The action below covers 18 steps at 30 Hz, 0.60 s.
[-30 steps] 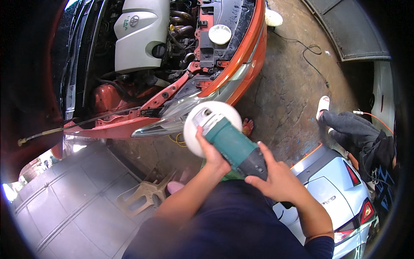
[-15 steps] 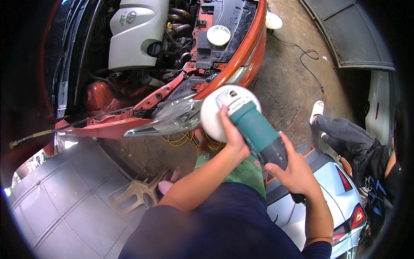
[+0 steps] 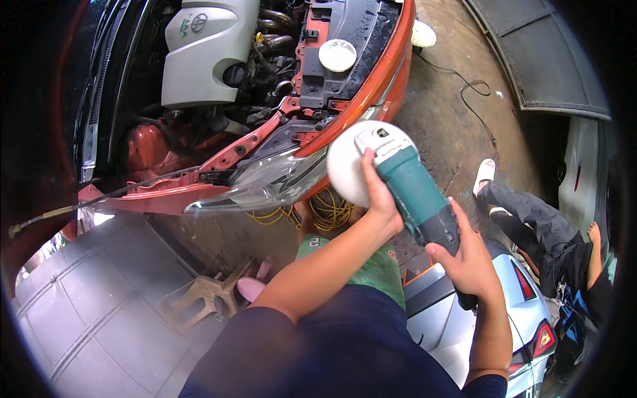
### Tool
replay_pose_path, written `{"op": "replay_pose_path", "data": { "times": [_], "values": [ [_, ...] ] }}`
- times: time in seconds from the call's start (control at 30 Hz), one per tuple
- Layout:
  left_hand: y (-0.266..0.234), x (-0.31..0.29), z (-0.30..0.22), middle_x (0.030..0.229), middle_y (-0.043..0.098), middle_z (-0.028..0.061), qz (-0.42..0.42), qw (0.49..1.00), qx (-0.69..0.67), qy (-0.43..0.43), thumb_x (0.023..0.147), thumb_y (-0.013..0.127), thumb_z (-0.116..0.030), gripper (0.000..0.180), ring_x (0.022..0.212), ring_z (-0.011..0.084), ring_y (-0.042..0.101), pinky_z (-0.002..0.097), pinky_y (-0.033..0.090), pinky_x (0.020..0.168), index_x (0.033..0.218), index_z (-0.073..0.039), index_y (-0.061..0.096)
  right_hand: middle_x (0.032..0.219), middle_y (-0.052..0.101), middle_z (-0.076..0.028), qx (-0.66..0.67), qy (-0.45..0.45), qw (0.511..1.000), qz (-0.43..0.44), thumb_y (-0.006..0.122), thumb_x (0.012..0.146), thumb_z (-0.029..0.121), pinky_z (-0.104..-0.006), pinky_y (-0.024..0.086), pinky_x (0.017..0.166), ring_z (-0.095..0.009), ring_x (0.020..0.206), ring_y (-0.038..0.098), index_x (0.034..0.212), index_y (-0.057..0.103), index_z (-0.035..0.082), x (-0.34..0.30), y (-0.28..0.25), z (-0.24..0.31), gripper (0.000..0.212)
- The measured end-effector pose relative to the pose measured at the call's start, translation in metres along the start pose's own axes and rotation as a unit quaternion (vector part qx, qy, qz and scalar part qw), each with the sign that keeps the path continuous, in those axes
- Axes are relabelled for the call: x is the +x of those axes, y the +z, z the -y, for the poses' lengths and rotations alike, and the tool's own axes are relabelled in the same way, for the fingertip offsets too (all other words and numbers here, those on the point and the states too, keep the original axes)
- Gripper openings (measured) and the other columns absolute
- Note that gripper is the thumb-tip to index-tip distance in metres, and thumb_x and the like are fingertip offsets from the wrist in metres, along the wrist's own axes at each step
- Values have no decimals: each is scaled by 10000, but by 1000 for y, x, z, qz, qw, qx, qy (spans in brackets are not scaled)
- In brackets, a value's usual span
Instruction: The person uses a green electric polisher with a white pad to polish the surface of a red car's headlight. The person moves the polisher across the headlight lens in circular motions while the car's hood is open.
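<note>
The polisher (image 3: 417, 189) is held out in front of the body, its weight shared by two hands. Its dark rear end is gripped by the right hand (image 3: 470, 262), fingers closed around the casing, with the thumb laid along the near side. The green body is clasped near its head by the left hand (image 3: 383, 207), whose fingers are clamped there, close behind the white pad (image 3: 345, 166). Whether the pad is spinning cannot be told.

The step in hand is judged to be the handling and aiming of the tool, rather than firm pressing on a surface. Beyond the pad, the headlight (image 3: 265, 182) and orange-red bumper (image 3: 332, 180) of the car are partly overlapped by it in the view; contact cannot be made out. If the pad is to be laid on either, a flat, level approach and a firm grip by both hands are called for, with the lamp's edge minded.

Farther along the open front of the car, a round white dish (image 3: 338, 55) is set on the black panel (image 3: 355, 23). On the floor past the bumper, a dark cable (image 3: 474, 85) is stretched.
</note>
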<state>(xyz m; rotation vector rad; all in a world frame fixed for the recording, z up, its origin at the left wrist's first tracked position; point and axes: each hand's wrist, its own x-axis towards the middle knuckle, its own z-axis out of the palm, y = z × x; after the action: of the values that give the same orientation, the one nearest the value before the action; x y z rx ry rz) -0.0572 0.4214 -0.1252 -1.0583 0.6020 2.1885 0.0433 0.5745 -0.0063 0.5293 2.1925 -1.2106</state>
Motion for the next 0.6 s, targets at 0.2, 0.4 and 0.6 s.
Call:
{"op": "replay_pose_path", "data": {
  "times": [0.2,0.4,0.6],
  "values": [
    [9,30,8,988,727,100,31,998,-12,-46,912,423,-891,855,895,249,707,438,589,849,1146,-117,699,1253,733,-264,32,23,999,-17,835,896,288,-368,545,930,-283,985,745,1655,312,-26,11,-11,0,974],
    [14,29,11,1020,726,101,39,997,-7,-74,894,435,-903,872,922,246,704,450,584,858,1162,-116,700,1237,739,-246,46,28,998,-13,827,906,285,-365,530,986,-278,1087,722,1653,301,-45,9,-13,0,971],
    [-20,-26,14,1162,737,112,-95,995,5,-14,876,473,-895,904,1046,290,696,477,536,1009,1299,-124,682,1291,705,-277,44,7,996,78,867,894,355,-390,547,954,-306,1049,734,1671,270,-15,-13,0,-15,1047]
  ]
}}
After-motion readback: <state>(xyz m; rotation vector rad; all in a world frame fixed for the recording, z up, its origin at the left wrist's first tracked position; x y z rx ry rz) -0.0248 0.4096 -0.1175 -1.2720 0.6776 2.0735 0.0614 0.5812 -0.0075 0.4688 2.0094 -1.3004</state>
